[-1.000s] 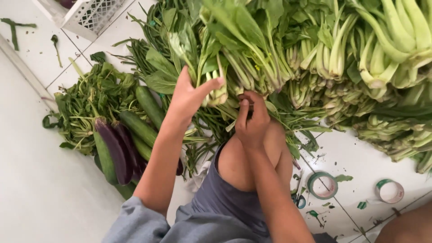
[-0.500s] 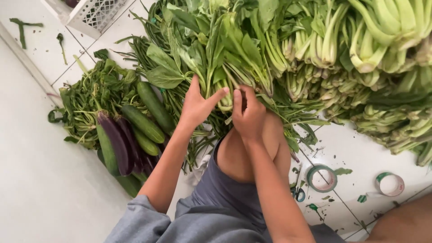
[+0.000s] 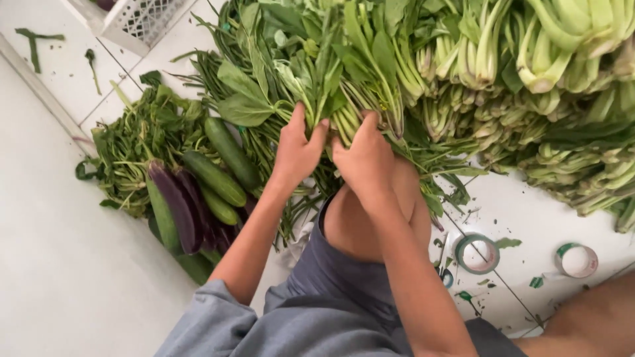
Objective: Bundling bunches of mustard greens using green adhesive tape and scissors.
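While the person is crouching with a bare knee up over the white tiled floor, both hands are working at a bunch of leafy greens just beyond that knee. The left hand is pressing against the stems with its fingers partly spread and curled round them; the right hand is gripping the same stems just beside it, fingers clenched. Off to the left, cucumbers and purple eggplants are lying on more greens. To the right, two rolls of tape are sitting on the tiles. Farther back, pale-stemmed bok choy is piling up, and a white plastic crate is standing at the far left.
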